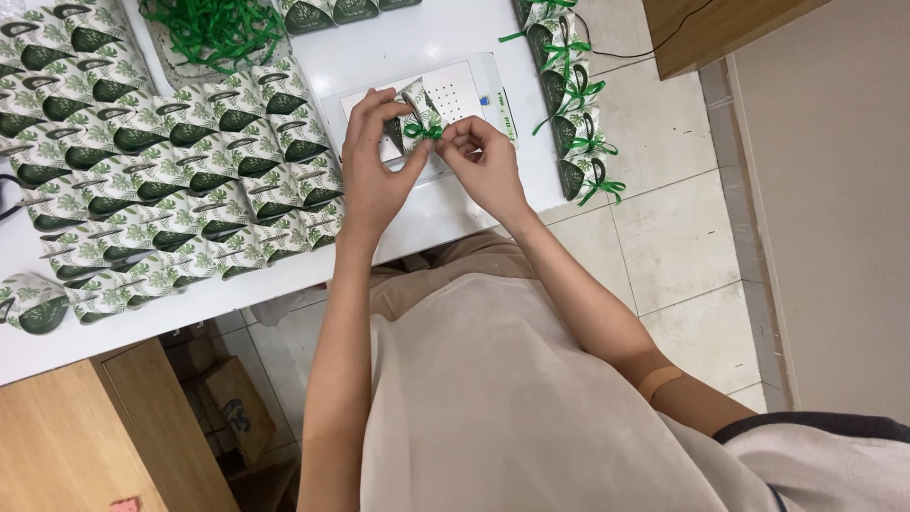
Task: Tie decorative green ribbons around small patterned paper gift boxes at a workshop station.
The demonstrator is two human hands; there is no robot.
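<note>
Holding a small leaf-printed paper favour box (414, 112) above the white table (379, 52), both hands meet at its middle. The left hand (372, 166) curls around the box's left side, fingers closed on it, while the right hand (483, 159) pinches the thin green ribbon (424, 131) knotted across the front, thumb and forefinger pressed together on a loop. The box sits over a pale flat device with a dotted grille (455, 95). To the left lie rows of untied boxes (161, 180), with a heap of loose green ribbon (220, 28) beyond them; on the right, a column of ribbon-tied boxes (573, 104) runs along the table's edge. The box looks light and thin-walled, likely to crush under a hard squeeze, so the folded side edges seem the safest grip. The ribbon appears soft and slippery, best taken near the knot.
</note>
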